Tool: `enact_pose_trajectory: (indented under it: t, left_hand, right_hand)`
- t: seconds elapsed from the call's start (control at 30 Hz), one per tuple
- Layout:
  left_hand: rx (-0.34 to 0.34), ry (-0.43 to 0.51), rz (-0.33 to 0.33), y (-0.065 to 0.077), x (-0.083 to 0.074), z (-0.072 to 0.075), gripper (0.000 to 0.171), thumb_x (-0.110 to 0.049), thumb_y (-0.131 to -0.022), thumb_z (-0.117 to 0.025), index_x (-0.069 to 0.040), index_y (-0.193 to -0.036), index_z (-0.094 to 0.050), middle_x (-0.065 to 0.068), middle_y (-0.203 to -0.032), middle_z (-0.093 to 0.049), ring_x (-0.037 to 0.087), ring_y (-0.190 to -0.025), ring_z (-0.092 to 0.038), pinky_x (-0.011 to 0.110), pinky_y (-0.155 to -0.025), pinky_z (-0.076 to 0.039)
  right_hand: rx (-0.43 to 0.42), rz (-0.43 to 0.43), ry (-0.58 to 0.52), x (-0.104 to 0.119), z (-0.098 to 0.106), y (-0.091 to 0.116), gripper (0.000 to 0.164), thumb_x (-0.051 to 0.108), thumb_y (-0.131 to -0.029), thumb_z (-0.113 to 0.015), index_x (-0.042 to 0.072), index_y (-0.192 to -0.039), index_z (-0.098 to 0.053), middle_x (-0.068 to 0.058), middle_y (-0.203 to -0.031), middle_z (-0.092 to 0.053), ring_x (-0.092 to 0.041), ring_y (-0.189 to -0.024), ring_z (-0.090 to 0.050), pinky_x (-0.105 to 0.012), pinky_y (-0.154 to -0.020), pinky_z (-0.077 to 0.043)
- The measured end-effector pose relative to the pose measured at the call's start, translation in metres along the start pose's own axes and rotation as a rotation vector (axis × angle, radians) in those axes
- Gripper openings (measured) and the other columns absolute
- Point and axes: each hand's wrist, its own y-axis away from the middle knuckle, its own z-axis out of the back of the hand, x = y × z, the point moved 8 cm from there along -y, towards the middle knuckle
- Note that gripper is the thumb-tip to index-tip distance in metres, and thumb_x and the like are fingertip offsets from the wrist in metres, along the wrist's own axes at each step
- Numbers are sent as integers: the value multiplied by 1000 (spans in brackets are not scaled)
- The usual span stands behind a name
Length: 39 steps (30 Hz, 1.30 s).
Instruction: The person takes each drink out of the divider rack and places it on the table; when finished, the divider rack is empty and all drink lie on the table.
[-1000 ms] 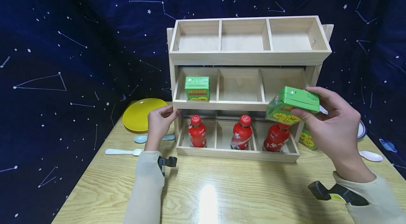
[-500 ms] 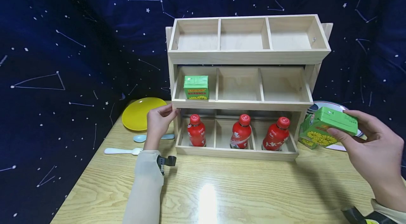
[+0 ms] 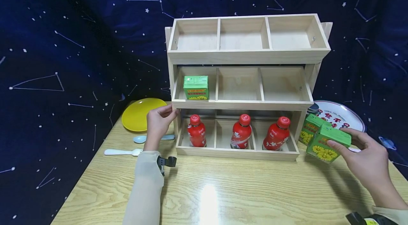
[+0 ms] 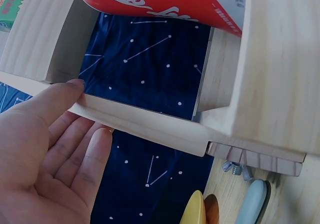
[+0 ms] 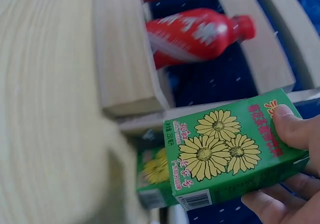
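My right hand (image 3: 368, 157) holds a green drink carton (image 5: 217, 151) with yellow flowers, thumb on one face and fingers round the other side. In the head view it is low beside the shelf's right end, overlapping a second green carton (image 3: 310, 129) behind it. My left hand (image 3: 159, 124) pinches the wooden shelf's (image 3: 242, 105) left side post, just under the middle tier; the left wrist view shows the thumb over the wood (image 4: 142, 121) and fingers below. Another green carton (image 3: 196, 87) stands in the middle tier's left compartment. Red bottles (image 3: 197, 131) stand in the bottom tier, one per compartment.
Left of the shelf are a yellow plate (image 3: 143, 114), a light blue spoon (image 3: 140, 139) and a white fork (image 3: 119, 152). A white plate with red characters (image 3: 345, 111) leans at the right, near a dark-lidded container (image 3: 313, 108). A starry blue cloth (image 3: 79, 58) hangs behind.
My right hand has carried the carton from before the middle tier's right end rightward and down, then slightly back left beside the second carton. My left hand stays on the post.
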Motion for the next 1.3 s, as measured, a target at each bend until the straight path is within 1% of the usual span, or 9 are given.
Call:
enact_pose_trajectory:
  t: [0.23,0.4,0.53,0.63,0.73,0.9,1.0,1.13,1.3]
  left_hand:
    - [0,1,-3,0,2,0,38,-23,-83,-82,-9,-118,-73,9,-101,-75,21,-91,-72,27,-79,-58]
    - [-1,16,-1,-1,3,-1,39,-24,-82,-82,-9,-117,-74,9,-101,-75,21,-91,-72,26,-79,-58]
    - [7,30,0,-1,3,-2,39,-24,-82,-82,-9,-117,-74,9,-100,-75,21,-91,-72,27,-79,-58]
    - [5,29,7,-2,3,-2,39,-25,-83,-82,-9,-117,-73,9,-101,-75,20,-91,-72,26,-80,-58]
    - [1,27,12,-2,3,-1,38,-24,-83,-82,-9,-117,-74,8,-101,-75,20,-91,-72,26,-80,-58]
    - [9,46,5,-1,2,-2,39,-23,-82,-83,-6,-116,-73,10,-100,-75,22,-90,-72,27,-79,-58]
    - [14,44,13,-1,3,-2,41,-25,-82,-83,-7,-118,-73,11,-102,-74,22,-91,-72,27,-80,-58]
    - [12,26,19,0,3,0,41,-25,-83,-82,-7,-119,-72,11,-103,-74,22,-93,-72,28,-82,-58]
    - [17,24,12,0,3,0,41,-26,-83,-82,-7,-118,-72,10,-102,-74,22,-92,-72,28,-82,-58]
  right_hand:
    - [72,10,-1,-24,-20,-5,57,19,-79,-86,-4,-125,-61,36,-84,-54,19,-79,-52,-4,-60,-46]
    - [108,23,75,-30,-27,-5,61,27,-79,-86,-4,-126,-60,34,-87,-51,21,-78,-47,-4,-61,-43]
    - [139,56,120,-32,-30,-5,62,27,-81,-84,-4,-129,-58,-3,-97,-68,24,-80,-40,-2,-62,-40]
    - [180,97,139,-32,-33,-6,62,24,-82,-83,-4,-130,-56,-34,-113,-62,26,-81,-36,-2,-61,-39]
    - [227,133,155,-29,-34,-9,63,24,-81,-84,-3,-130,-56,-36,-115,-60,26,-80,-37,-2,-59,-39]
    - [243,149,166,-17,-20,-14,64,26,-78,-86,-2,-129,-59,-34,-118,-60,28,-81,-41,-2,-58,-41]
    - [210,148,145,-6,-7,-15,61,24,-78,-86,-2,-127,-60,-3,-112,-70,29,-83,-44,-1,-59,-41]
    - [159,170,87,15,2,-11,55,17,-78,-86,-1,-125,-62,39,-103,-54,27,-84,-50,-1,-62,-42]
    - [101,239,36,50,1,-2,54,9,-78,-85,5,-128,-64,37,-108,-54,21,-88,-52,-1,-70,-40]
